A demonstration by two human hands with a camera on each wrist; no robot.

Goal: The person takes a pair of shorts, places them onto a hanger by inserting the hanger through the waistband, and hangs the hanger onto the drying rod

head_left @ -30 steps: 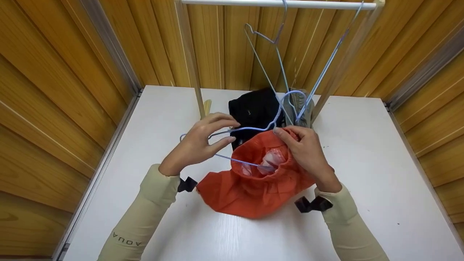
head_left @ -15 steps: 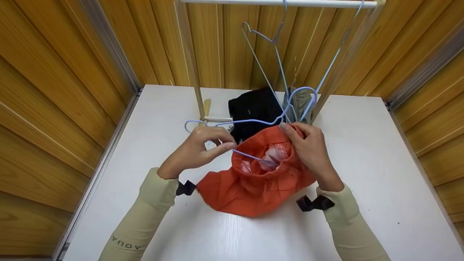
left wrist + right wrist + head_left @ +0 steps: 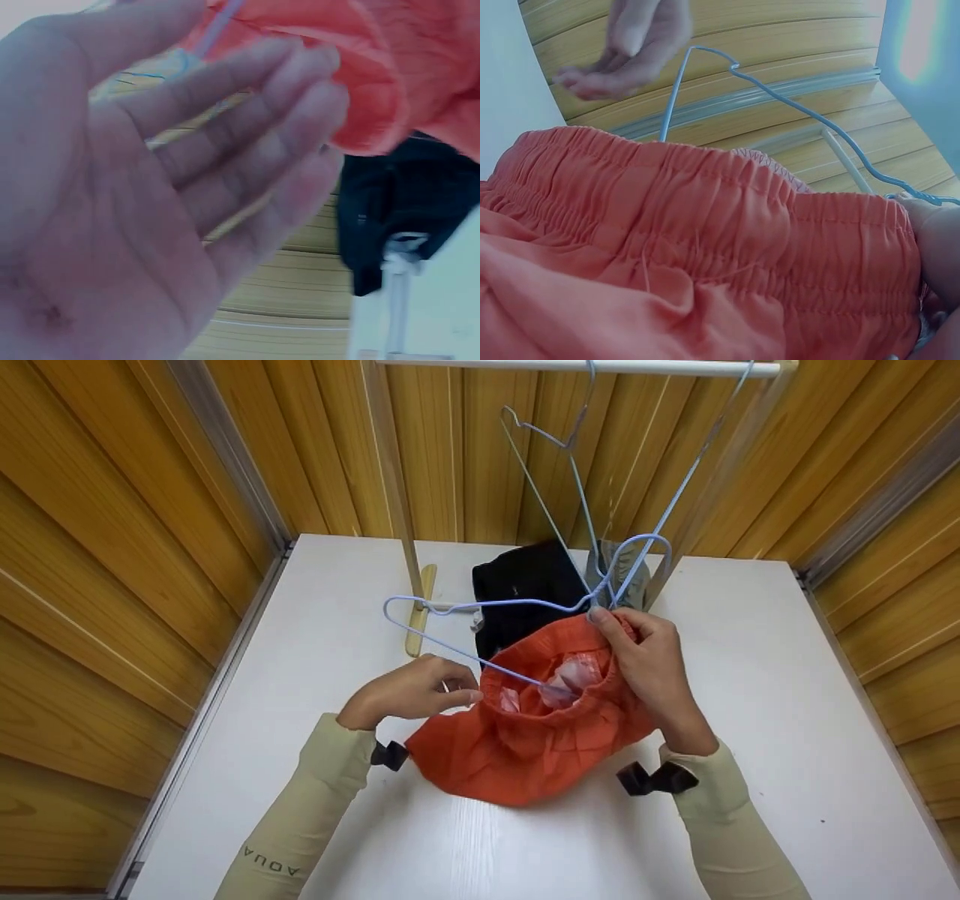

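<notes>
In the head view, orange shorts [image 3: 555, 757] with a gathered elastic waistband lie with their waist facing up, and pale lining shows inside. A blue wire hanger [image 3: 517, 601] has its right end inside the waist, while its left end sticks out. My right hand [image 3: 651, 664] pinches the waistband's right rim, its thumb against the hanger's neck. Beside the left rim is my left hand [image 3: 420, 688]. The left wrist view shows its fingers [image 3: 240, 139] extended and holding nothing. From the right wrist, that hand appears apart from the waistband [image 3: 705, 187].
Behind the shorts lie a black garment [image 3: 525, 581] and a grey garment [image 3: 634, 574]. A rack with a white rail [image 3: 487, 366] stands over them, its wooden foot [image 3: 415, 634] at left. Wire hangers [image 3: 679, 502] hang from the rail. Wood-panelled walls enclose the white table [image 3: 315, 607].
My left hand has left the hanger's left side and dropped to the left rim of the waistband. The hanger's hook has shifted right, and its left end is now uncovered. My right hand keeps its grip.
</notes>
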